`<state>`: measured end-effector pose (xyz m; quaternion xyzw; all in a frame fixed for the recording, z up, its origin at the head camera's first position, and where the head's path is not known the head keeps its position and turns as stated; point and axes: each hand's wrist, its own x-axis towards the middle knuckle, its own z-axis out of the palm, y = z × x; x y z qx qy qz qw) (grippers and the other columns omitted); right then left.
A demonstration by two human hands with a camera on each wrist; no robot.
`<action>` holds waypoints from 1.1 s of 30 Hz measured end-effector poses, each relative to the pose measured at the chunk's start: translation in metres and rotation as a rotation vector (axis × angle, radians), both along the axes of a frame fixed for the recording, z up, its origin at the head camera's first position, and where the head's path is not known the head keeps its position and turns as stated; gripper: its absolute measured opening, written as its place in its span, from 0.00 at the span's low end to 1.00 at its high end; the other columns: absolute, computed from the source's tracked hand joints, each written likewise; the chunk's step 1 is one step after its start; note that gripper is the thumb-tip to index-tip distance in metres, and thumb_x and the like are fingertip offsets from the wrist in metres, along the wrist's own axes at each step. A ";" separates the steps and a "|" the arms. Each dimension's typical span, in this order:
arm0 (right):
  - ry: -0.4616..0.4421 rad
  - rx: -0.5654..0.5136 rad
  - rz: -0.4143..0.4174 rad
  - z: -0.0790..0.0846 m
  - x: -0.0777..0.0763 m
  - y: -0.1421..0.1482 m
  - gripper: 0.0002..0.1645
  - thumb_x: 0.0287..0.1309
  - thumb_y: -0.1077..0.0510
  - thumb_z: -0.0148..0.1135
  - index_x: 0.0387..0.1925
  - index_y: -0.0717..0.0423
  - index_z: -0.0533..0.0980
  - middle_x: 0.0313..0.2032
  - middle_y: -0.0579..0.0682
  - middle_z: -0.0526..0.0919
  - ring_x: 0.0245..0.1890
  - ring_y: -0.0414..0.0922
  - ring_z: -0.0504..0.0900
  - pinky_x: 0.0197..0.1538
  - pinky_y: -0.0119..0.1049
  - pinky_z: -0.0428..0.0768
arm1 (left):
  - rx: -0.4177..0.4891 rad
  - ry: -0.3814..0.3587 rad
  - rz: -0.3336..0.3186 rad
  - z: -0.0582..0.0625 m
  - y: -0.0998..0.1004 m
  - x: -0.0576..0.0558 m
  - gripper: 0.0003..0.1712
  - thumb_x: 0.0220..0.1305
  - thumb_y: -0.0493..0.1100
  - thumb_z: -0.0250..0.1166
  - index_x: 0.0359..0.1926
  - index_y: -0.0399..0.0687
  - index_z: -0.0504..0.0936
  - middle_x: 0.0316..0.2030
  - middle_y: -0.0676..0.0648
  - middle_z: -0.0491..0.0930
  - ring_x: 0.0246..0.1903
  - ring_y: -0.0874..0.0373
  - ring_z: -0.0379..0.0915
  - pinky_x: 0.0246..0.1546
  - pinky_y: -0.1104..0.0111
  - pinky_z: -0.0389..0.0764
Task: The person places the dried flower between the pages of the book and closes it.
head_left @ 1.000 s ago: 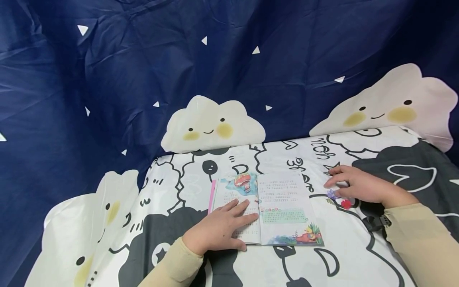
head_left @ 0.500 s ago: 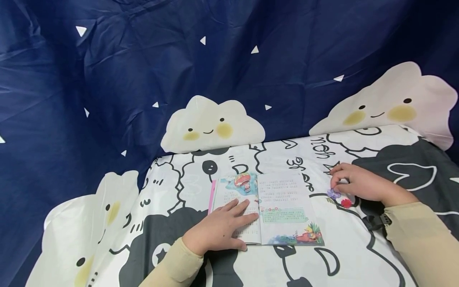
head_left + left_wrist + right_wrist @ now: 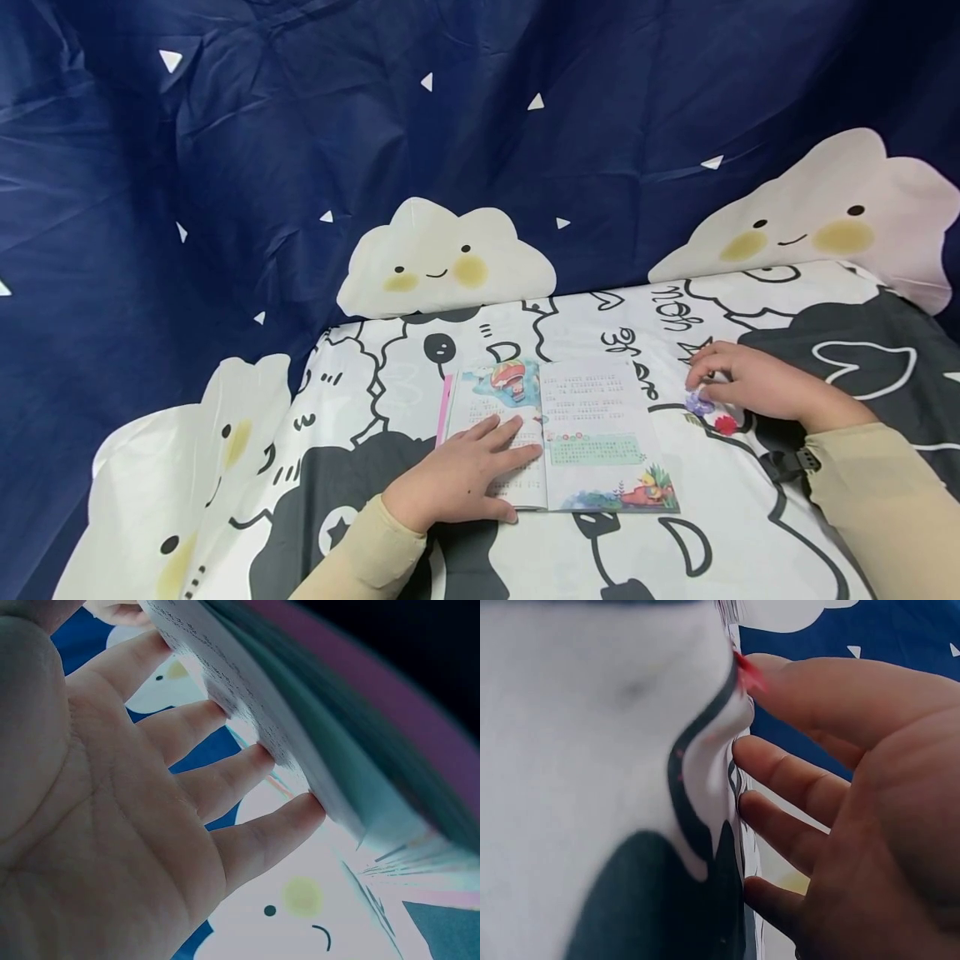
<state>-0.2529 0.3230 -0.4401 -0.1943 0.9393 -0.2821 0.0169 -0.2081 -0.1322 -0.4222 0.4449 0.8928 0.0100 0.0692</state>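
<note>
Place: looks like a child's corner, home-like — exact room cannot be told.
Backdrop (image 3: 480,133): navy fabric, creased, scattered with small white triangles (image 3: 171,61).
Clouds (image 3: 438,258): pale, smiling, yellow-cheeked, along the backdrop's lower edge.
Cloth (image 3: 720,492): white, lying flat — big black cartoon drawings, looping lettering.
Book (image 3: 588,408): open, with colourful cartoon illustrations beside the text.

Book (image 3: 558,425) partly hidden under left hand (image 3: 468,475); print (image 3: 592,451) illegible.
</note>
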 end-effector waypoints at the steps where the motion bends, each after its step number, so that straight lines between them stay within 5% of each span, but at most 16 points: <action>1: -0.004 0.008 0.003 0.000 0.000 0.000 0.08 0.60 0.58 0.71 0.35 0.38 0.84 0.54 0.57 0.78 0.59 0.58 0.74 0.56 0.47 0.72 | -0.001 0.001 0.000 0.000 0.000 0.000 0.49 0.57 0.68 0.71 0.77 0.71 0.62 0.78 0.46 0.55 0.74 0.39 0.53 0.69 0.51 0.64; 7: -0.040 0.022 0.020 -0.001 -0.003 -0.004 0.10 0.59 0.59 0.72 0.31 0.37 0.83 0.58 0.63 0.74 0.58 0.64 0.72 0.56 0.59 0.71 | -0.005 -0.005 0.011 0.001 0.000 0.000 0.49 0.57 0.68 0.71 0.77 0.72 0.62 0.78 0.47 0.54 0.74 0.39 0.52 0.69 0.51 0.64; 24: 0.063 -0.054 0.007 0.016 0.006 -0.028 0.14 0.66 0.58 0.67 0.27 0.34 0.79 0.53 0.52 0.80 0.56 0.53 0.77 0.50 0.43 0.73 | 0.000 -0.007 0.003 0.002 0.000 0.001 0.49 0.57 0.67 0.71 0.77 0.71 0.62 0.78 0.46 0.54 0.74 0.39 0.52 0.69 0.51 0.64; 33: 0.059 -0.134 0.071 0.034 0.012 -0.074 0.12 0.65 0.56 0.68 0.28 0.34 0.81 0.51 0.47 0.82 0.55 0.48 0.77 0.54 0.48 0.73 | 0.008 -0.034 0.006 0.001 0.000 0.000 0.49 0.58 0.68 0.70 0.77 0.73 0.61 0.78 0.47 0.53 0.75 0.39 0.51 0.68 0.49 0.64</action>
